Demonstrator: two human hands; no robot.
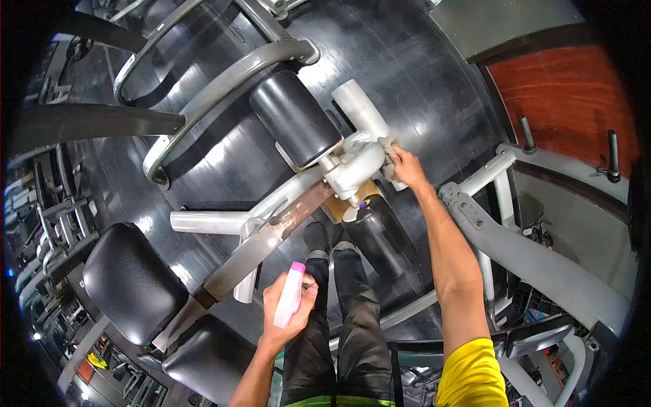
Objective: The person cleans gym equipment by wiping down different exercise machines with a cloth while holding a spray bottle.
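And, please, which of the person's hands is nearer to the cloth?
The right hand: it holds the cloth. The left hand is apart from it, lower in the picture, holding a pink-and-white spray bottle.

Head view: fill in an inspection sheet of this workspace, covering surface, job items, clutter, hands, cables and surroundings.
Surface: dark floor, glossy with light reflections; the machine's beam shows worn, brownish patches.
Job items: pink-and-white bottle; pale cloth, apparently against the pale metal frame.
Clutter: yellow item at far lower left, too small to identify.
Hands: left hand grips the bottle; right hand holds the cloth.
Cables: nothing seen near the hands.
Surroundings: black padded roller, black seat pad, reddish-brown panel at upper right.
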